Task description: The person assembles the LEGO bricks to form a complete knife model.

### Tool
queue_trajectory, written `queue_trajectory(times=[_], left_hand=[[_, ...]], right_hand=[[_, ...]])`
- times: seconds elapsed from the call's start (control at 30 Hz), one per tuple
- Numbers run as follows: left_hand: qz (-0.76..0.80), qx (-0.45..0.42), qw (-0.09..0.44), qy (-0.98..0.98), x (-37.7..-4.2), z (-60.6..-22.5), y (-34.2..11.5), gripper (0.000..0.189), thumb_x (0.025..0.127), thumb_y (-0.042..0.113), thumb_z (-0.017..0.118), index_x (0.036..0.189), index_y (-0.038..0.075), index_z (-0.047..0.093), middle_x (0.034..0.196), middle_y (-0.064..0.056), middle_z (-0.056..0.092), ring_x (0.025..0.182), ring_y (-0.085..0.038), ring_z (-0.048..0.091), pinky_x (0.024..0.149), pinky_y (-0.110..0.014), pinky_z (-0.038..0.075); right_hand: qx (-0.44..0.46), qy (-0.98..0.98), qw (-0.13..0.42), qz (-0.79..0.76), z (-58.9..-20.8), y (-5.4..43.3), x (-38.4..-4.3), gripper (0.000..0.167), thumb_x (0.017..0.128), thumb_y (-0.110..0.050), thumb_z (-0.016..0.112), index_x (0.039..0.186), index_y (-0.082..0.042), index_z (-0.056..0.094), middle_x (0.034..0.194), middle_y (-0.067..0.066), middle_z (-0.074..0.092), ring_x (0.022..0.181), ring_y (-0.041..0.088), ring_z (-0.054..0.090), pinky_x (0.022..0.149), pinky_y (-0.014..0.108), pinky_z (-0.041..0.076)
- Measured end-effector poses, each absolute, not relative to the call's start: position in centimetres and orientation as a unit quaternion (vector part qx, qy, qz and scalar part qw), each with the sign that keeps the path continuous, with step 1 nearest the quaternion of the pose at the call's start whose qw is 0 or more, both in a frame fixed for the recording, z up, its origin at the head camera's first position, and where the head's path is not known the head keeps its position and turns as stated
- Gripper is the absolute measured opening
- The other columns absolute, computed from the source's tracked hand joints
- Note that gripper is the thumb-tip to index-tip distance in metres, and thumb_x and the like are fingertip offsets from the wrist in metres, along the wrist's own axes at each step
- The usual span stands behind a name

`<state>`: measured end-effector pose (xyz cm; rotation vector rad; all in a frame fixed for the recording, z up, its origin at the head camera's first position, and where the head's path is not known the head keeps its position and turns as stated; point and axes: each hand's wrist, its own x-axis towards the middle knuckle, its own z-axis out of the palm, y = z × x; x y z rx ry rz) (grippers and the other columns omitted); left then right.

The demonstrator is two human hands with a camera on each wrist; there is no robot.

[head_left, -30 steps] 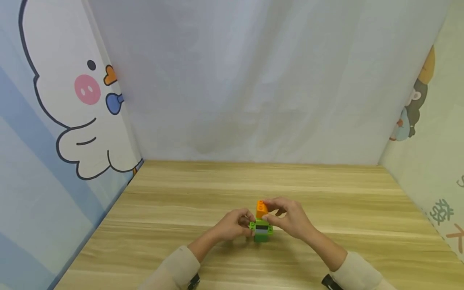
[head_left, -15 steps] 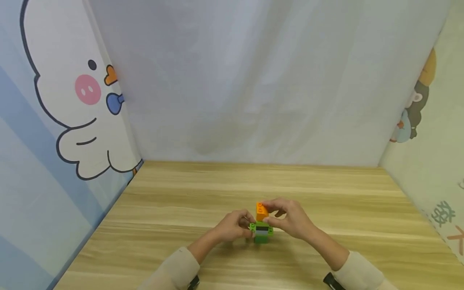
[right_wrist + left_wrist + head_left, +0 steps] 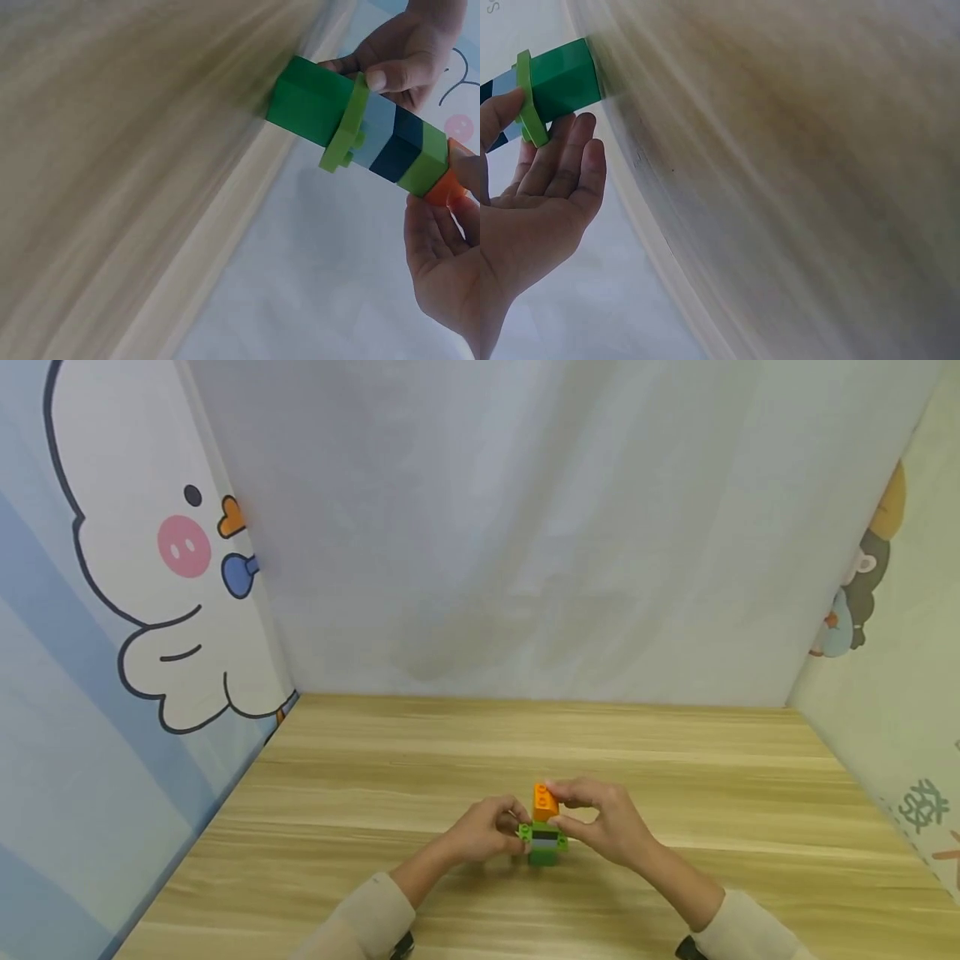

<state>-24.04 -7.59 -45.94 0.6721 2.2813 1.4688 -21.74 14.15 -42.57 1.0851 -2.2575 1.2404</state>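
A small tower of toy building blocks stands upright on the wooden table [image 3: 375,777]. Lowest is a dark green block [image 3: 311,97], with a wider light green plate [image 3: 347,127] on it. Above come a grey-blue block [image 3: 377,129], a navy block [image 3: 397,146] and a light green block [image 3: 425,159]. An orange block [image 3: 545,803] with studs tops the tower. From the left, my left hand [image 3: 483,832] holds the tower at the light green plate, thumb on its near side. My right hand [image 3: 617,824] pinches the orange block between thumb and fingers.
A pale cloth [image 3: 487,527] hangs behind the table's back edge. Printed cartoon panels flank it, a white bird [image 3: 127,510] at left and a small brown animal [image 3: 870,568] at right. Dark wrist straps [image 3: 402,945] show below the sleeves [image 3: 367,914].
The right hand and the orange block sit very slightly lower in the head view. The left hand and the lower tower stay nearly where they were.
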Motion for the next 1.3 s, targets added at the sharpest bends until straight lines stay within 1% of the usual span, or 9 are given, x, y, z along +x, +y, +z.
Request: queue_trajectory(times=[0.13,0.3,0.5,0.63,0.77,0.97,1.1,1.3], left_hand=[[0.517,0.239,0.174,0.803,-24.1,-45.9,-7.6,0.028,0.076,0.001,0.071,0.100,0.003,0.056,0.095,-0.009,0.067,0.086,-0.020,0.064,0.077,-0.036,0.050],[0.523,0.243,0.177,0.798,-24.2,-45.9,-7.7,0.028,0.077,0.001,0.071,0.100,0.002,0.056,0.097,-0.010,0.067,0.086,-0.020,0.064,0.078,-0.036,0.050],[0.519,0.246,0.173,0.801,-24.3,-46.1,-7.8,0.028,0.076,0.001,0.071,0.100,0.002,0.056,0.095,-0.010,0.068,0.085,-0.019,0.064,0.077,-0.034,0.051],[0.519,0.247,0.172,0.800,-24.4,-46.1,-7.7,0.028,0.076,0.000,0.071,0.100,0.002,0.056,0.096,-0.011,0.068,0.085,-0.019,0.064,0.076,-0.034,0.051],[0.516,0.247,0.172,0.802,-24.4,-46.1,-7.6,0.028,0.075,0.000,0.071,0.099,0.002,0.057,0.096,-0.011,0.068,0.085,-0.019,0.064,0.077,-0.034,0.051],[0.512,0.246,0.175,0.804,-24.3,-46.1,-7.6,0.028,0.076,0.000,0.071,0.099,0.002,0.057,0.096,-0.011,0.068,0.085,-0.019,0.064,0.078,-0.036,0.051],[0.512,0.243,0.176,0.805,-24.2,-45.9,-7.7,0.028,0.076,0.001,0.071,0.100,0.002,0.057,0.096,-0.010,0.067,0.085,-0.019,0.064,0.078,-0.036,0.050],[0.515,0.244,0.175,0.803,-24.2,-46.0,-7.7,0.028,0.075,0.001,0.071,0.099,0.002,0.058,0.094,-0.009,0.068,0.084,-0.019,0.064,0.076,-0.035,0.051]], right_hand=[[0.374,-0.803,0.168,0.432,-42.5,14.2,-21.9,0.037,0.075,-0.003,0.076,0.109,0.004,0.065,0.100,0.010,0.067,0.086,0.021,0.064,0.071,0.039,0.053],[0.358,-0.806,0.153,0.445,-42.6,14.2,-22.0,0.036,0.075,-0.005,0.076,0.108,0.003,0.065,0.100,0.009,0.067,0.086,0.021,0.063,0.072,0.041,0.053],[0.363,-0.807,0.176,0.432,-43.0,14.1,-22.0,0.035,0.076,-0.008,0.077,0.107,0.001,0.065,0.102,0.009,0.067,0.086,0.022,0.063,0.073,0.040,0.052],[0.365,-0.808,0.186,0.423,-43.1,14.1,-22.0,0.035,0.075,-0.006,0.077,0.107,0.000,0.064,0.105,0.009,0.066,0.088,0.021,0.063,0.074,0.040,0.052],[0.350,-0.814,0.171,0.431,-42.9,14.1,-21.9,0.037,0.072,-0.002,0.078,0.106,0.000,0.064,0.104,0.010,0.066,0.087,0.022,0.063,0.074,0.040,0.052],[0.341,-0.815,0.153,0.443,-41.0,13.5,-20.5,0.037,0.067,0.007,0.078,0.101,0.006,0.062,0.099,0.015,0.066,0.084,0.029,0.062,0.073,0.044,0.051],[0.340,-0.815,0.155,0.442,-39.9,13.2,-19.6,0.035,0.067,0.007,0.078,0.098,0.007,0.062,0.098,0.016,0.066,0.084,0.029,0.061,0.073,0.043,0.051],[0.336,-0.813,0.141,0.454,-39.8,13.1,-19.7,0.036,0.068,0.007,0.077,0.100,0.007,0.062,0.099,0.016,0.065,0.085,0.028,0.062,0.075,0.046,0.051]])
